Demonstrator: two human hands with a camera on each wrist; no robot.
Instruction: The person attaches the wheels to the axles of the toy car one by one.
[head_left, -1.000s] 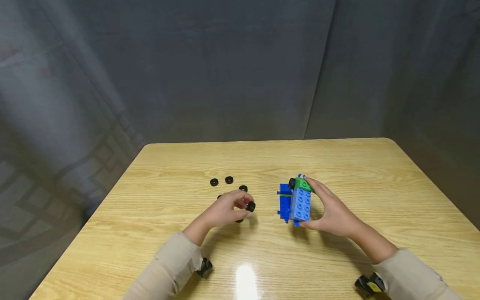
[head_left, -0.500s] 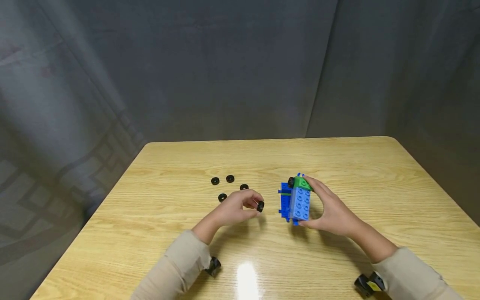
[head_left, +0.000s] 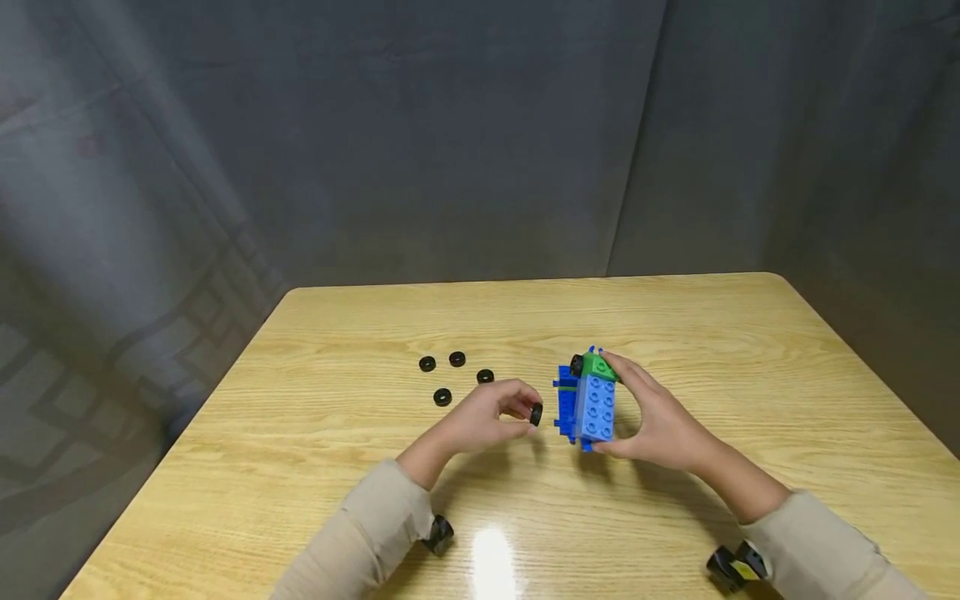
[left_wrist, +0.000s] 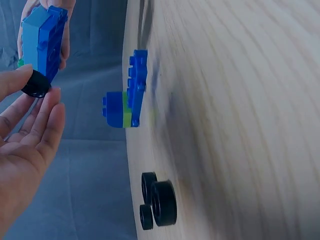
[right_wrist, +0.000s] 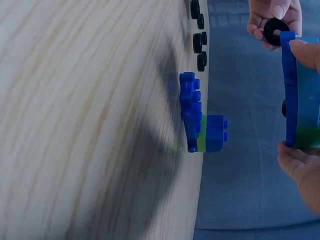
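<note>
My left hand (head_left: 483, 418) pinches a small black toy wheel (head_left: 536, 414) between thumb and fingers, above the table. My right hand (head_left: 663, 425) grips a toy car of building blocks (head_left: 597, 408), blue with a green block (head_left: 600, 367) at its far end, thumb and fingers at opposite ends. One black wheel (head_left: 577, 365) sits on the car's left side near the green block. In the head view a small gap separates the pinched wheel from the car. A second blue block toy (left_wrist: 132, 95), with a thin yellow-green layer, stands on the table beyond the held car.
Several loose black wheels (head_left: 442, 397) lie on the wooden table (head_left: 337, 333), left of and beyond my left hand. A dark grey curtain (head_left: 450, 150) hangs behind the table. Black wrist devices (head_left: 438, 535) hang below both sleeves.
My left hand has moved right with the wheel, closer to the toy car, uncovering a loose wheel on the table. The right hand and car have barely shifted.
</note>
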